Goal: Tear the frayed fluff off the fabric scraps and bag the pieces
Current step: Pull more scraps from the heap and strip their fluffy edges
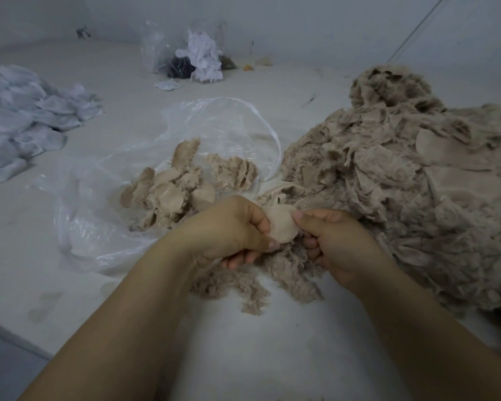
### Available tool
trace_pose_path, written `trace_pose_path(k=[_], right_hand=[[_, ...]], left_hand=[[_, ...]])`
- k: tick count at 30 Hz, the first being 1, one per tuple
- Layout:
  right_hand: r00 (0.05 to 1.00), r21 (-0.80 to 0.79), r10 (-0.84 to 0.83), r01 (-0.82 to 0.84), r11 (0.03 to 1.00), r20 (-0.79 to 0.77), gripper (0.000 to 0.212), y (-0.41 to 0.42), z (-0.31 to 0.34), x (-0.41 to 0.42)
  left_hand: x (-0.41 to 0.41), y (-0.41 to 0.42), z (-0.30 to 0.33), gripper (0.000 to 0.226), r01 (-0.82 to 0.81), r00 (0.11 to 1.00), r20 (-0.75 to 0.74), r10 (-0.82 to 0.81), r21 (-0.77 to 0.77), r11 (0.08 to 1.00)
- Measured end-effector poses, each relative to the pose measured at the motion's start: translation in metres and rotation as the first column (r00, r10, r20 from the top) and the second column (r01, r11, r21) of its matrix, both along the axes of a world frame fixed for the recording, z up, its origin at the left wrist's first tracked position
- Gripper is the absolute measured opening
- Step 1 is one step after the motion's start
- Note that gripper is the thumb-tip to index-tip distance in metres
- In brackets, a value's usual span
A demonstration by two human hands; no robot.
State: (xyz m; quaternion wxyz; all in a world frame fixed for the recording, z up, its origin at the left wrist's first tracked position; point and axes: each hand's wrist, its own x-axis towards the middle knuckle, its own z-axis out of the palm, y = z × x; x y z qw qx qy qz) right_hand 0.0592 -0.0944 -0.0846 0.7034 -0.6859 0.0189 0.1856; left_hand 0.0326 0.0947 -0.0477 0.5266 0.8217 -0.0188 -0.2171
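A small beige fabric scrap is held between both hands over the pale work surface. My left hand pinches its left edge. My right hand pinches its right edge with thumb on top. Torn beige fluff lies in a loose heap under and in front of the hands. A clear plastic bag lies open just beyond the left hand, with several cleaned beige pieces inside it.
A big mound of beige frayed scraps fills the right side. A pile of white fabric pieces lies far left. A second clear bag with white and dark scraps stands at the back by the wall.
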Motion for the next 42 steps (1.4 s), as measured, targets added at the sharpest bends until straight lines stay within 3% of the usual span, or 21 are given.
trace_pose_path(k=[5,9,13,22,26,29,32,34,35,37,39,40,42], right_hand=[[1.000,0.019,0.010,-0.010,1.000,0.006,0.043,-0.001,0.000,0.001],[0.999,0.014,0.050,-0.050,0.999,0.008,0.038,0.001,0.001,0.000],[1.000,0.021,0.028,-0.028,0.999,-0.006,0.044,-0.001,0.001,0.003],[1.000,0.052,-0.008,0.007,0.999,0.017,0.039,0.001,0.000,0.001],[0.999,0.068,0.005,-0.009,0.998,0.047,0.045,0.001,0.002,-0.003],[0.998,0.090,-0.005,0.000,0.996,0.059,0.058,0.002,0.002,-0.004],[0.997,0.039,-0.046,0.043,0.998,0.060,0.052,0.002,-0.001,-0.001],[0.997,0.032,-0.081,0.081,0.996,0.014,0.044,0.000,-0.005,0.003],[0.995,0.037,-0.098,0.099,0.994,-0.008,0.041,-0.001,-0.006,0.005],[0.996,0.037,-0.087,0.088,0.995,-0.015,0.038,-0.002,-0.007,0.007],[0.999,-0.007,-0.049,0.049,0.999,0.009,0.036,-0.001,-0.006,0.005],[0.999,-0.038,-0.031,0.032,0.999,0.022,0.034,0.000,-0.006,0.004],[0.999,-0.077,-0.016,0.019,0.997,0.029,0.031,0.002,-0.005,0.003]], left_hand=[[-0.002,0.007,0.005,0.011,0.011,1.000,-0.018,-0.012,-0.045,0.999],[0.000,-0.005,0.004,0.050,-0.042,0.998,-0.052,0.038,-0.080,0.996],[0.002,-0.010,-0.001,0.027,-0.080,0.997,0.008,0.080,-0.047,0.996],[0.001,-0.011,0.002,0.017,0.042,0.998,-0.053,-0.046,-0.068,0.997],[0.006,-0.001,0.002,0.010,-0.106,0.993,-0.066,0.093,-0.236,0.966],[0.010,0.007,0.004,0.010,-0.161,0.987,-0.065,0.149,-0.254,0.954],[0.011,0.009,0.004,0.012,-0.206,0.978,-0.087,0.191,-0.244,0.948],[0.014,0.008,0.004,0.015,-0.315,0.949,-0.085,0.304,-0.262,0.912],[0.016,0.007,0.003,0.017,-0.405,0.913,-0.075,0.402,-0.303,0.863],[0.021,0.007,0.001,0.018,-0.573,0.789,-0.088,0.608,-0.462,0.677],[0.024,0.005,0.000,0.016,-0.629,0.693,-0.118,0.711,-0.582,0.516],[0.023,0.004,-0.001,0.015,-0.629,0.685,-0.102,0.721,-0.582,0.515],[0.019,0.003,-0.005,0.010,-0.590,0.736,-0.004,0.677,-0.494,0.639]])
